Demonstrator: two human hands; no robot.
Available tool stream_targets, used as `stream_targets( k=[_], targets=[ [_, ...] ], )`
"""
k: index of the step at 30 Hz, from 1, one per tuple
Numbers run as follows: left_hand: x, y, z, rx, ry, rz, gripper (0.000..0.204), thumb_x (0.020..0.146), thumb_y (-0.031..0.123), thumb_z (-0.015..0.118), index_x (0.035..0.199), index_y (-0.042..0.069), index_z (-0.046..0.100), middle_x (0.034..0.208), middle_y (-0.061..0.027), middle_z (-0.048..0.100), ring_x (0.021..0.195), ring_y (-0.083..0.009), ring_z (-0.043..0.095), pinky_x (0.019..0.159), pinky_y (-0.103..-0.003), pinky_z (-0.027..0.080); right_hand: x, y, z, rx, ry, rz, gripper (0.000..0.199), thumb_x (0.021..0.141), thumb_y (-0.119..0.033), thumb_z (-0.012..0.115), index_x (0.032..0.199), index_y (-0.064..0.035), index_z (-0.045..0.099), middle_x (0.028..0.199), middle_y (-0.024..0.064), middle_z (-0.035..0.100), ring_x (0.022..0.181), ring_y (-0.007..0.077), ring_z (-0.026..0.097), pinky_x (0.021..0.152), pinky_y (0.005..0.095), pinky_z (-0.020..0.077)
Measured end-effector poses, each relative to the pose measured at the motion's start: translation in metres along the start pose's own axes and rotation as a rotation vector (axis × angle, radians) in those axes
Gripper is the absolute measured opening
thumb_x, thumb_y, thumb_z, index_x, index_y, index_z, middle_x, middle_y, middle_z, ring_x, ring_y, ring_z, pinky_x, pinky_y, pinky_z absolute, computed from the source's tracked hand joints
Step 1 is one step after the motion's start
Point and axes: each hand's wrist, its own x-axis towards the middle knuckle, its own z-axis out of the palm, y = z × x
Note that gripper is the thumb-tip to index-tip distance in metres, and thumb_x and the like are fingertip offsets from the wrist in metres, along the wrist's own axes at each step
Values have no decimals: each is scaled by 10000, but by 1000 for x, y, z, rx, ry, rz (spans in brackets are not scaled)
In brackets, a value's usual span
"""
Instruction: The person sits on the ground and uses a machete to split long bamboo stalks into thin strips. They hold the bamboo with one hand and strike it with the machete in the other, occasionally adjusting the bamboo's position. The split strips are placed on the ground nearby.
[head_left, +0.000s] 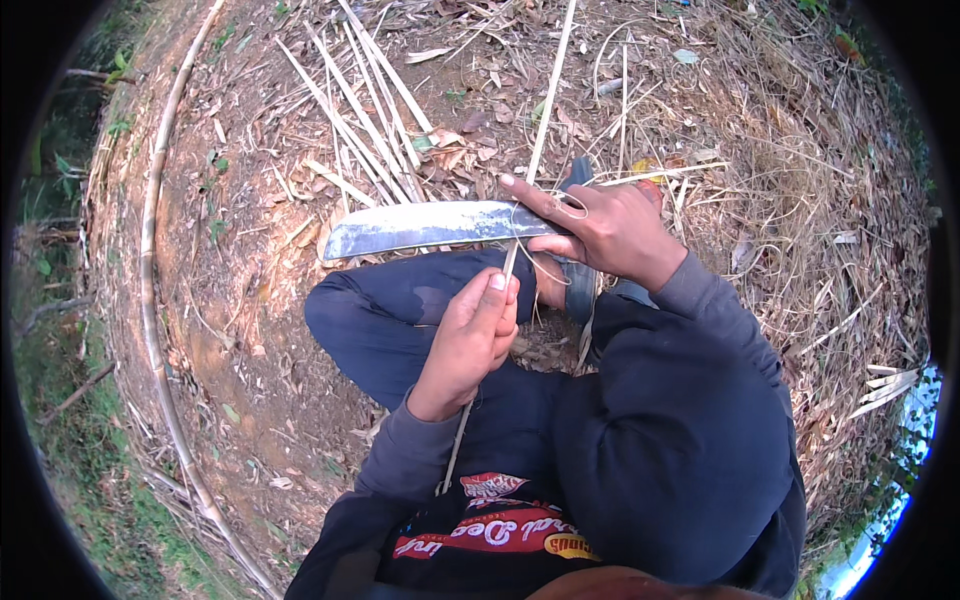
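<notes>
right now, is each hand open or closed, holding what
Left hand: closed, holding the strip.
Right hand: closed, holding the knife.

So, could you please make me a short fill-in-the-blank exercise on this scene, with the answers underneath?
1. The right hand grips the machete by its ____.
2. The thin pale strip is held by the person's ____.
3. The long pole lies on the picture's ____ side.
4. The wide printed banner near the bottom is mostly ____.

Missing words: handle; left hand; left; red.
</notes>
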Motion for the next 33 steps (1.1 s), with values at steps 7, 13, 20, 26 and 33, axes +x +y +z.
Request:
stream_targets(
  k=[7,13,20,26,33],
  targets=[
    [-9,-3,5,64,-5,54,260,1075,325,390,959,104,463,647,82,299,468,3,220,398,-190,159,-1,16,-4,-88,69,82,662,893,-562,539,1489,-298,425,630,31,509,496,222,540,466,379,425],
    [-31,-18,2,100,34,-38,252,1075,312,392,962,98,466,650,78,311,480,0,233,404,-192,174,-5,72,22,-103,107,285,594,944,-574,494,1490,-368,382,717,95,654,559,273,650,495,400,506],
    [-61,-43,-12,273,51,-62,253,1079,296,379,954,90,456,651,62,319,492,-16,238,416,-203,201,-4,143,34,-78,24,649,472,1007,-470,478,1439,-279,478,720,213,652,623,378,644,607,461,505],
    [-84,-67,-23,408,53,-119,253,1079,283,386,943,83,461,662,57,365,510,-16,275,434,-194,216,-14,158,43,-24,133,655,440,1021,-403,472,1437,-258,473,756,233,651,673,430,624,635,495,487],
    [-99,-56,-38,393,41,-200,274,1075,265,399,926,55,492,650,23,419,570,-43,370,514,-223,320,-37,182,37,-155,66,718,461,1014,-426,472,1424,-218,492,752,235,652,693,442,630,643,501,490]
  ],
)
